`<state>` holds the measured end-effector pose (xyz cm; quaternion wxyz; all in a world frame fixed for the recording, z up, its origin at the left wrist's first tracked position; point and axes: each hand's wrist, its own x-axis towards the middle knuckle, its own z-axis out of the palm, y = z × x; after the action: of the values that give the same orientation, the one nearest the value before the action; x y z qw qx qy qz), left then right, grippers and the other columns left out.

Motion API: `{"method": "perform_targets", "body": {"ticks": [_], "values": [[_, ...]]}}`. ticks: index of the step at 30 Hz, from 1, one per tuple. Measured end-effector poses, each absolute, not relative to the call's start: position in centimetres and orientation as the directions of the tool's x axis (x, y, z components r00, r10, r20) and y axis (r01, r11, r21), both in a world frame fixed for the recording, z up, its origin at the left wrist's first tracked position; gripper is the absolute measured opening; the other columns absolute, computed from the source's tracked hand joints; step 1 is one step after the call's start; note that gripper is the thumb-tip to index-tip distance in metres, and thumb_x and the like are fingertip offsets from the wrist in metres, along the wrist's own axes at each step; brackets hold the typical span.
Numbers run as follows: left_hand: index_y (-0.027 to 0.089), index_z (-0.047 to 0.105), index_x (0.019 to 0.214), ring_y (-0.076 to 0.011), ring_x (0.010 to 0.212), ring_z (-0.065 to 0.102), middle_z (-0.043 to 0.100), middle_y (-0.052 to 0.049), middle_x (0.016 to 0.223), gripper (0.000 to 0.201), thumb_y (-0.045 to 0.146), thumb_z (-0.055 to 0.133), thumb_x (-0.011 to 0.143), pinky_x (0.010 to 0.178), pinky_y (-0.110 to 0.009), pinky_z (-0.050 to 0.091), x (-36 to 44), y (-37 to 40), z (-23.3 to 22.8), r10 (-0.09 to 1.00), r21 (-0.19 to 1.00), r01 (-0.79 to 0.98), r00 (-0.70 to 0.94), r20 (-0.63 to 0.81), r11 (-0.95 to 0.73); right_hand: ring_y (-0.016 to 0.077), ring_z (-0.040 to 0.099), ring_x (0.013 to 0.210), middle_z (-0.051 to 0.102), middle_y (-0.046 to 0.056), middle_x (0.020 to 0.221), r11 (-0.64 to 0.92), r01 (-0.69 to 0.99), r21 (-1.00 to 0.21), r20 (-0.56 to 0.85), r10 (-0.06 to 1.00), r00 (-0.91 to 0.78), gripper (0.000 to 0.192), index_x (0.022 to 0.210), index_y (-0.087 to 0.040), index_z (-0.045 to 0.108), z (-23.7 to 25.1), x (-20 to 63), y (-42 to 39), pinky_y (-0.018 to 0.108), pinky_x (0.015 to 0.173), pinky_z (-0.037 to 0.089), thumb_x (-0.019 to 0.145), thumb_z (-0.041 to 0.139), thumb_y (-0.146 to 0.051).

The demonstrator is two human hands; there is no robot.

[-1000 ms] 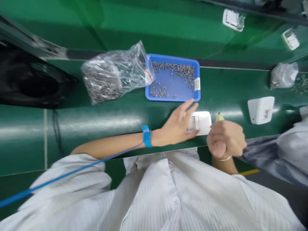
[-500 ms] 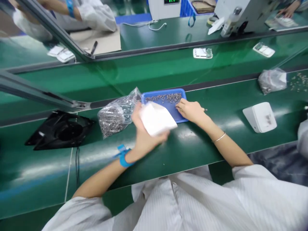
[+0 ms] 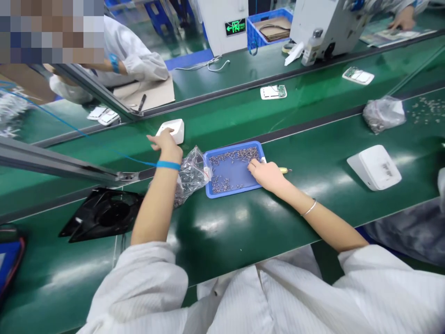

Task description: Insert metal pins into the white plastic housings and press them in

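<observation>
The right hand (image 3: 267,176) is at the blue tray (image 3: 237,174), fingertips bunched narrow by the screws (image 3: 239,155), a yellow tool (image 3: 284,170) tucked in its grip. Farther out, the left hand (image 3: 167,141), fingers spread, is over the white case (image 3: 178,131) beyond the plastic bag (image 3: 193,175).

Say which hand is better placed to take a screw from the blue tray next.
The right hand, it seems: it is at the screws in the tray, though a yellow tool juts from it. The left hand is farther off, at a white case.
</observation>
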<state>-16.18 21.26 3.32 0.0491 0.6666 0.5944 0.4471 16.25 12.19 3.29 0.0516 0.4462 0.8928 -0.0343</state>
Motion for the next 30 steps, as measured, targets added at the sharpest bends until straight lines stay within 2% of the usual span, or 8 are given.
{"method": "perform_targets", "body": {"ticks": [2,3,4,7,10,15,19,30], "values": [[0.023,0.001,0.153,-0.0293,0.15,0.016,0.004,-0.014,0.16,0.06,0.027,0.036,0.104,0.116,-0.063,0.026,-13.8,18.6,3.0,0.733,0.68,0.704,-0.351,0.583,-0.204,0.0208,0.067,0.085,0.063,0.014,0.117,0.597,0.802,-0.037,-0.115,0.794,-0.596,0.037,0.116,-0.015,0.059,3.2,16.4,12.2,0.032,0.065,0.043,0.1,0.025,-0.015],[0.027,-0.006,0.152,-0.0283,0.153,0.003,-0.007,-0.012,0.161,0.066,0.025,0.036,0.102,0.121,-0.063,0.018,-12.3,17.0,2.8,0.676,0.701,0.69,-0.429,0.599,-0.182,0.0209,0.067,0.085,0.064,0.013,0.117,0.59,0.806,-0.048,-0.11,0.799,-0.592,0.037,0.117,-0.016,0.059,3.2,16.5,12.2,0.032,0.065,0.043,0.101,0.025,-0.016],[0.03,-0.002,0.152,-0.0276,0.154,-0.001,-0.012,-0.008,0.161,0.067,0.028,0.04,0.1,0.124,-0.06,0.015,-10.7,15.2,2.5,0.641,0.703,0.687,-0.459,0.616,-0.183,0.021,0.068,0.087,0.064,0.013,0.117,0.582,0.811,-0.061,-0.103,0.804,-0.585,0.037,0.119,-0.017,0.059,3.2,16.6,12.2,0.032,0.066,0.043,0.102,0.026,-0.019],[0.03,0.032,0.144,-0.0293,0.154,0.009,0.01,-0.008,0.158,0.057,0.033,0.054,0.091,0.125,-0.057,0.02,-6.3,9.5,1.3,0.603,0.61,0.727,-0.344,0.72,-0.314,0.0212,0.068,0.093,0.064,0.008,0.122,0.55,0.829,-0.1,-0.083,0.826,-0.558,0.034,0.125,-0.023,0.058,3.2,17.0,12.4,0.031,0.068,0.044,0.103,0.032,-0.027],[0.029,0.045,0.131,-0.032,0.152,0.016,0.02,-0.01,0.152,0.044,0.027,0.058,0.089,0.121,-0.062,0.026,-3.7,5.0,-0.1,0.613,0.483,0.767,-0.152,0.775,-0.421,0.021,0.067,0.102,0.062,0.006,0.13,0.505,0.852,-0.139,-0.063,0.854,-0.516,0.033,0.131,-0.027,0.055,3.1,17.4,12.9,0.031,0.073,0.047,0.101,0.043,-0.033],[0.027,0.052,0.114,-0.0331,0.145,0.031,0.033,-0.01,0.137,0.03,0.015,0.056,0.086,0.115,-0.062,0.037,-2.8,2.7,-1.4,0.596,0.347,0.784,0.036,0.802,-0.515,0.0199,0.067,0.1,0.062,0.003,0.131,0.392,0.89,-0.232,-0.037,0.911,-0.411,0.027,0.118,-0.027,0.065,2.8,17.5,13.3,0.031,0.077,0.049,0.095,0.058,-0.038],[0.025,0.057,0.109,-0.0299,0.146,0.03,0.038,-0.012,0.135,0.021,0.017,0.052,0.09,0.116,-0.059,0.037,-2.7,3.1,-1.2,0.64,0.358,0.78,0.07,0.765,-0.513,0.0199,0.069,0.094,0.064,0.004,0.126,0.406,0.904,-0.137,-0.056,0.908,-0.416,0.026,0.11,-0.024,0.07,3.1,17.1,12.8,0.032,0.071,0.048,0.099,0.049,-0.037],[0.022,0.062,0.103,-0.0301,0.141,0.039,0.046,-0.012,0.134,0.017,0.018,0.052,0.09,0.112,-0.059,0.041,-2.5,3.3,-0.9,0.709,0.359,0.788,0.133,0.693,-0.499,0.0219,0.07,0.09,0.062,0.009,0.129,0.398,0.917,-0.007,-0.115,0.911,-0.396,0.036,0.116,-0.02,0.065,4.3,15.8,12.2,0.033,0.068,0.046,0.102,0.034,-0.03]]}}
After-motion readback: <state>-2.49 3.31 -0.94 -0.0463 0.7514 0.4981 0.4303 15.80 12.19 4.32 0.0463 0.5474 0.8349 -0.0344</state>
